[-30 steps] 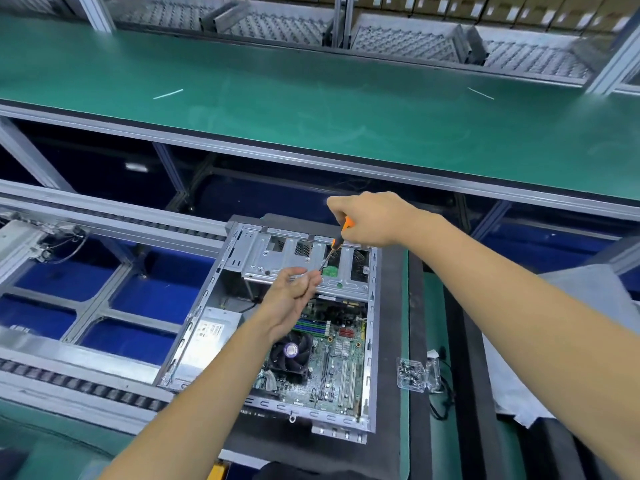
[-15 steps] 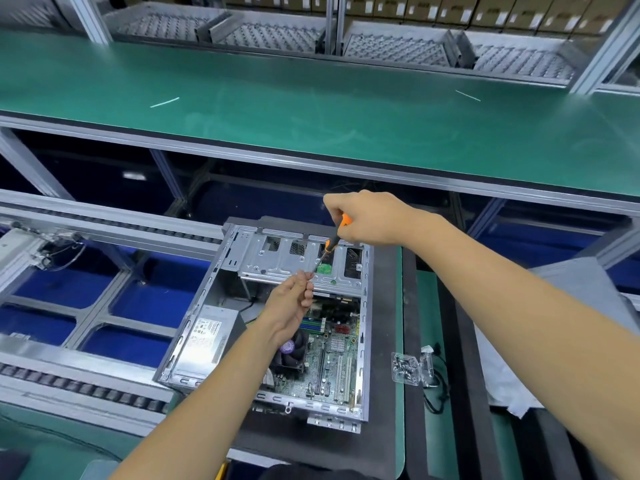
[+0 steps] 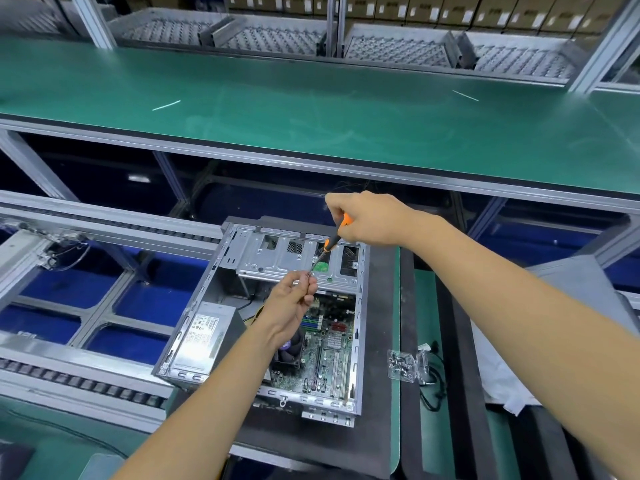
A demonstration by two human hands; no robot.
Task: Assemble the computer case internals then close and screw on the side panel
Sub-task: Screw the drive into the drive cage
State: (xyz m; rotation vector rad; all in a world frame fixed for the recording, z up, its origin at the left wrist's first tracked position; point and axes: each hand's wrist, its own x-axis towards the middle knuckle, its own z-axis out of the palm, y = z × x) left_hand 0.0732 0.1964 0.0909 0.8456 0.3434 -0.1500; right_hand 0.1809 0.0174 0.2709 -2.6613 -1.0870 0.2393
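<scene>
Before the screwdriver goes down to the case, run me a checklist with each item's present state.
1. Right hand grips the orange-and-black screwdriver: ok.
2. Left hand pinches at the screwdriver tip: ok.
3. Screw seated on the tip: cannot tell, fingers hide it.
4. Open grey metal computer case lies flat on the dark mat, side panel off: ok.
5. Silver drive cage under the tip is unobstructed: ok.
6. Clear plastic screw box holds spare screws: ok.

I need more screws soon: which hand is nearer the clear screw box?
Right. The right hand holds the screwdriver above the case, far behind the box; the left hand is farther left.
</scene>
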